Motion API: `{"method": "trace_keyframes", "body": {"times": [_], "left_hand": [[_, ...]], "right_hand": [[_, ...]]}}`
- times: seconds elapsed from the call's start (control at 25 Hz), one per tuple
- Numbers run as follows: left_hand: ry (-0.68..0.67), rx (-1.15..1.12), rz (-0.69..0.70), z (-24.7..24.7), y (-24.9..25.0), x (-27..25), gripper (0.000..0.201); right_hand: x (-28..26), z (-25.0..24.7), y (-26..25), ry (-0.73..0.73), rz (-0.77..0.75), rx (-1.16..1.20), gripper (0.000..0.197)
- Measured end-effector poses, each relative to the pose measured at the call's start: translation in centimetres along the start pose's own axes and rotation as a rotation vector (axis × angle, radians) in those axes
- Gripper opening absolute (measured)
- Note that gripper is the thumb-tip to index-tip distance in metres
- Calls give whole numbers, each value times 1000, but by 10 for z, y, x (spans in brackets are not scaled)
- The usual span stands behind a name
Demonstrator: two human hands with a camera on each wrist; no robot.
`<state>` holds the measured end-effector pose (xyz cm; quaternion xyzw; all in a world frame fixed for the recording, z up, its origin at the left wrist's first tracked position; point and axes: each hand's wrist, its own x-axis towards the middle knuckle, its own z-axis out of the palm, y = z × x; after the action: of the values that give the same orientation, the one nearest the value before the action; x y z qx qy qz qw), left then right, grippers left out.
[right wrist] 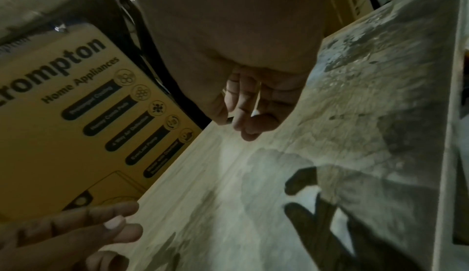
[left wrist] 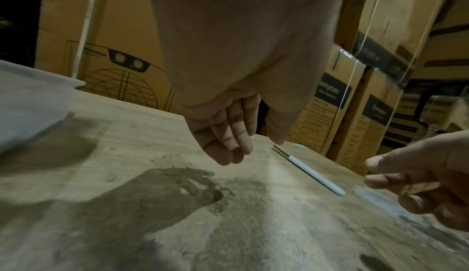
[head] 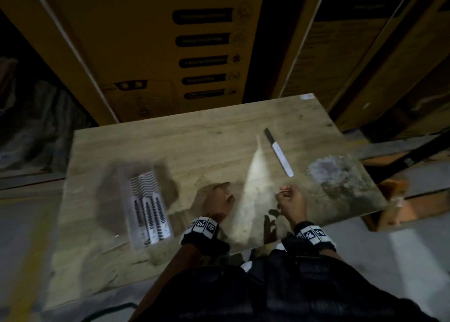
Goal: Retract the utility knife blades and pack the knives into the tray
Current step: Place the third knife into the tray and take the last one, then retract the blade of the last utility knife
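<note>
Next: reach slim white utility knife (head: 279, 152) on wooden worktop (head: 194, 139). Left hand (head: 217, 202) relaxed, empty; right hand (head: 291, 202) pinching thin sliver. Retract blade before clear plastic tray (head: 149, 206).

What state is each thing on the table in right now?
Knife: lies loose on the table, not in the tray.
Tray: on the table, holds three knives.
Left hand: empty, fingers relaxed.
Right hand: curled around a thin object, too small to identify.
</note>
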<state>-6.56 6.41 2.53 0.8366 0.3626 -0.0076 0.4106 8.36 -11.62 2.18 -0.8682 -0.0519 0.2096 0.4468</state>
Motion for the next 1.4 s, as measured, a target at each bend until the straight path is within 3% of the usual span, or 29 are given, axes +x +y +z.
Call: {"method": "trace_keyframes", "body": {"times": [0.16,0.28,0.4,0.56,0.68,0.84,1.0,1.16,1.4], "left_hand": [[-52,44,-75,25,30,34,47],[-63,22,-180,43,34,45,43],[33,-120,-300,60,34,43,38],[121,-162,-338,69,39,41,32],[166,-235,-377,72,44,46,25],[182,-356,-437,79,55,61,29],[219,-406,-285,62,88,72,25],[300,-485,-26,24,132,70,18],[345,-744,188,-36,167,40,13]], "right_hand": [[71,-34,3,25,-58,-105,12],[113,-37,-3,-67,-137,-197,18],[151,-25,3,-210,-172,-342,34],[175,-13,5,-304,-148,-504,29],[172,-16,-7,-348,-201,-490,20],[151,-34,-11,-473,-156,-196,15],[112,-63,-26,-597,-136,27,36],[85,-89,-49,-697,-236,138,9],[48,-93,-109,-738,-345,220,13]]}}
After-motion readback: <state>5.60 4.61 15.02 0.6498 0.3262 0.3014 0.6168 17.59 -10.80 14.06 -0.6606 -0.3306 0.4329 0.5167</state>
